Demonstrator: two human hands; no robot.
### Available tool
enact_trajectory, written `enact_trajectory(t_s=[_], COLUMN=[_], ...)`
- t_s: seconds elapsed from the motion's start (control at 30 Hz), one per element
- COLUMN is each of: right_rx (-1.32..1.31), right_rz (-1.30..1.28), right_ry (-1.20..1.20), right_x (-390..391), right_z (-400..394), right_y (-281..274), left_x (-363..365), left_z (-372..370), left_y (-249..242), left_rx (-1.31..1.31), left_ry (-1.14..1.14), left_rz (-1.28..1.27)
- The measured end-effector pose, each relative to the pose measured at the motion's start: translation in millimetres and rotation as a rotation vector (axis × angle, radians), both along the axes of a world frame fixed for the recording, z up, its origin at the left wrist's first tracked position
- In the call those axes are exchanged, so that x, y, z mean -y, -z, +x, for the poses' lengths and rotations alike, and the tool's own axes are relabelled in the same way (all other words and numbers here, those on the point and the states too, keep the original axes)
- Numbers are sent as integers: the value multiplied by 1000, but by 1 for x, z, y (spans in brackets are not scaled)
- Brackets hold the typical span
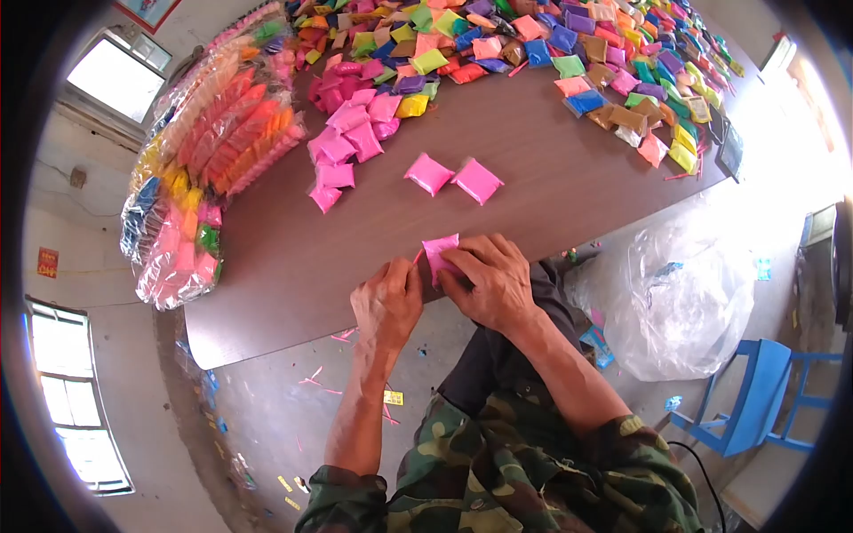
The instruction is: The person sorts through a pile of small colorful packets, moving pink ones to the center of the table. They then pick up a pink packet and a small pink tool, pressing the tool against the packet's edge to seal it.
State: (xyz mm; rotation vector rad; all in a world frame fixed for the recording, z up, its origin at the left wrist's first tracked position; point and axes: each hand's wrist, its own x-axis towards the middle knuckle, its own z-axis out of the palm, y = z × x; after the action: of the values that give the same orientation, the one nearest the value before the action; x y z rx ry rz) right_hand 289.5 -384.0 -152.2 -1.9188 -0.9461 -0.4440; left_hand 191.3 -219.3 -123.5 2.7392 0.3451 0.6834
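A small pink packet [439,254] is pinched between the thumb and fingers of my right hand [490,281], at the near edge of the table. Beside it my left hand [388,298] is closed, with a thin pink strip [418,257] sticking out of its fingertips next to the packet's left side. Two more pink packets, one [429,174] touching the other [478,181], lie flat on the table just beyond my hands. A cluster of similar pink packets [336,147] lies further left.
Loose packets in many colours [533,44] are heaped across the far side of the brown table [293,266]. Clear bags of packets [213,151] line its left edge. A large clear plastic bag [684,302] and a blue stool [755,395] stand at right. Pink strips [315,380] litter the floor.
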Motion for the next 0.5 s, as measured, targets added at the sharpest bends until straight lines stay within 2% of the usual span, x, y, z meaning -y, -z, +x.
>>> enact_trajectory(t_s=[0.17, 0.5], right_rx=[1, 11], right_rz=[30, 38], right_ry=[-8, -9], right_x=[0, -1], right_z=[0, 0], right_y=[4, 3], left_x=[15, 8], left_z=[-10, -11], left_y=[-18, -20], left_rx=[-15, -20], left_ry=[71, 97], left_rz=[-116, -62])
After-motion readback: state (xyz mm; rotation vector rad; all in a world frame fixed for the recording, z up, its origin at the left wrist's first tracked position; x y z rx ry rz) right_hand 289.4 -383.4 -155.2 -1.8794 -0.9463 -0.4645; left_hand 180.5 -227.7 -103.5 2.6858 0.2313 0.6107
